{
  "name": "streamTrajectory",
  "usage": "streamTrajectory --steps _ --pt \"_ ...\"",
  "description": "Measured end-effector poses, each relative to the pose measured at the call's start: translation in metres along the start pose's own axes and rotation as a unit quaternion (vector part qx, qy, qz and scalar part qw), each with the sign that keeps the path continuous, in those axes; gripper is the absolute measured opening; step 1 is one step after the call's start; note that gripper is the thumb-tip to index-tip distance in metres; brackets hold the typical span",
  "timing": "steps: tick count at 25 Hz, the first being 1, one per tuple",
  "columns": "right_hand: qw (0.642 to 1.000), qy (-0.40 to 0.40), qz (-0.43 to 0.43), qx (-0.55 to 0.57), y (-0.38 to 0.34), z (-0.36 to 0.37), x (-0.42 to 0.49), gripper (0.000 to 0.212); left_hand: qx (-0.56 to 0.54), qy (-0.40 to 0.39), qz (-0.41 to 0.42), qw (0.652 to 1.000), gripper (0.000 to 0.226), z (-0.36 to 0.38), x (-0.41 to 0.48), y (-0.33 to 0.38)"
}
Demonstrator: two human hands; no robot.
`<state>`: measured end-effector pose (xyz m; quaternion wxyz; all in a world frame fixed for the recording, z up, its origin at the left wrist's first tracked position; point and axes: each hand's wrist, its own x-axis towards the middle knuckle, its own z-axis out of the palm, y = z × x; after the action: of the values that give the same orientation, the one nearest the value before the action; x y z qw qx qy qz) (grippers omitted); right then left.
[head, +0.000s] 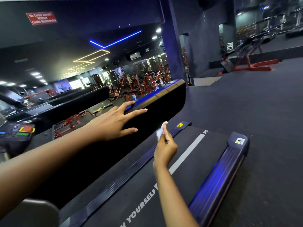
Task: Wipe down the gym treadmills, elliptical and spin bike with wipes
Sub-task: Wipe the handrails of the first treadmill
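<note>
A black treadmill fills the lower middle, with its belt [188,163] marked by a white stripe and white lettering. Its broad black side handrail [147,128] runs from lower left to upper right. My left hand [114,122] lies flat with spread, straight fingers on the handrail's upper side. My right hand [164,148] is raised over the belt and pinches a small crumpled white wipe [161,131] between thumb and fingers, close beside the handrail's lower edge.
The treadmill's right side rail [218,176] glows blue. A console with red and green buttons [24,131] sits at the left. Another treadmill's handrail [78,99] lies beyond. Red weight machines [144,82] and a red bench frame [250,63] stand on the dark floor [262,104].
</note>
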<state>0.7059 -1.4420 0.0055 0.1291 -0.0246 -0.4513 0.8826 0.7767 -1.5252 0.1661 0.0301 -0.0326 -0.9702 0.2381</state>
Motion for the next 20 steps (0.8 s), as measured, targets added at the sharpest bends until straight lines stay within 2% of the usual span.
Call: streamTrajectory --steps 3,6,10,13,20 --pt "0.999 -0.052 0.003 0.004 -0.006 -0.007 -0.038 0.038 -0.03 -0.023 -0.028 0.999 0.064 -0.006 -0.011 0.0" --pt "0.991 -0.131 0.004 -0.015 -0.01 -0.024 -0.072 0.042 -0.04 -0.006 -0.014 0.999 0.068 -0.006 -0.039 -0.004" --pt "0.995 -0.075 0.021 -0.064 -0.016 -0.024 -0.041 0.045 -0.066 0.01 -0.024 0.997 0.073 -0.005 -0.083 -0.012" --pt "0.995 -0.062 0.02 -0.075 -0.024 -0.012 -0.032 0.045 -0.083 -0.003 -0.043 0.996 0.076 -0.002 -0.115 -0.022" --pt "0.996 -0.084 0.012 -0.003 -0.023 -0.003 -0.118 0.042 -0.117 -0.025 -0.085 0.989 0.077 -0.004 -0.181 -0.034"
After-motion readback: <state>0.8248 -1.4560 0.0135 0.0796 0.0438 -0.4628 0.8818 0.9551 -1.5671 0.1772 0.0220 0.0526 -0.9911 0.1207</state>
